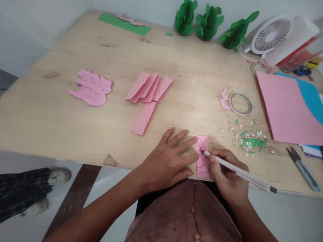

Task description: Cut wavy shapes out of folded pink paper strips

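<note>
A narrow pink paper strip (202,163) lies at the table's front edge, with curved pen lines drawn on it. My left hand (171,156) rests flat with fingers spread, its fingertips at the strip's left edge. Gripped in my right hand (229,176) is a white pen (234,168), its tip touching the strip near the drawn curves. Beyond my left hand sit several folded pink strips (150,87) with curved outlines, and one more marked strip (143,118) below them. Farther left is a pile of cut scalloped pink pieces (92,88).
Right of my hands are a tape roll (249,107), green and white paper scraps (253,143), thread snips (302,168) and pink sheets (290,107). Green paper plants (208,23) and a white fan (272,35) stand along the wall. Another person's shoe (59,176) shows at left.
</note>
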The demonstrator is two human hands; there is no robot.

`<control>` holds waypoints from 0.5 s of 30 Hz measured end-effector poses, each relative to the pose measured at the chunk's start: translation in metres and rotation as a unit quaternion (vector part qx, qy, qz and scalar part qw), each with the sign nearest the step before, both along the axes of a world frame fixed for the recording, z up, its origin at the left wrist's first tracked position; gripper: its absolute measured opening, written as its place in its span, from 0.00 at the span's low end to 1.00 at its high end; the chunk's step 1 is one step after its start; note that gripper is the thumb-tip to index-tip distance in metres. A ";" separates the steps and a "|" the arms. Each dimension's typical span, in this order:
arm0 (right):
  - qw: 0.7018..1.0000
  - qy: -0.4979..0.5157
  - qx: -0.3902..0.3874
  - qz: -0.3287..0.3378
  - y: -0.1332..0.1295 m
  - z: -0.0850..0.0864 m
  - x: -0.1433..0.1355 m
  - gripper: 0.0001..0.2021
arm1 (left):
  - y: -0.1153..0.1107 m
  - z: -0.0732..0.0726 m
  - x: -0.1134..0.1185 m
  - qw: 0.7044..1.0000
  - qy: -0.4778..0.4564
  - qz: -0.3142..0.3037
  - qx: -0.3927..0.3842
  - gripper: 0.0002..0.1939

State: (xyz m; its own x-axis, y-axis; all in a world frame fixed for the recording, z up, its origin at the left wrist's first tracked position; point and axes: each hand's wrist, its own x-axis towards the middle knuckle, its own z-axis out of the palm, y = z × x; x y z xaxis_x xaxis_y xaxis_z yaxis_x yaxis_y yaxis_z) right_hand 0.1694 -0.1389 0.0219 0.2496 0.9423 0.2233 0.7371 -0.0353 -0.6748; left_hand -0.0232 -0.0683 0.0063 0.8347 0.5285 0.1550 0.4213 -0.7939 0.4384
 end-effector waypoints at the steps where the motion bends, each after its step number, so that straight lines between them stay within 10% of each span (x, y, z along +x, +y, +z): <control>1: 1.000 -0.001 -0.002 -0.002 0.000 0.000 0.000 0.04 | 0.000 0.000 0.000 1.000 0.000 0.000 -0.001 0.15; 15: 1.000 -0.018 0.004 -0.014 0.000 -0.002 -0.001 0.04 | 0.000 0.002 0.000 1.000 0.004 0.000 0.000 0.14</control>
State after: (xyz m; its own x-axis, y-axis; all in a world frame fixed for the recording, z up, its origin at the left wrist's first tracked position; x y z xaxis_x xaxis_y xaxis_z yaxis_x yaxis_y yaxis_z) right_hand 0.1687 -0.1391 0.0196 0.2675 0.9333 0.2396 0.7602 -0.0517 -0.6476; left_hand -0.0228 -0.0683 0.0084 0.8360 0.5281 0.1489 0.4239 -0.7940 0.4358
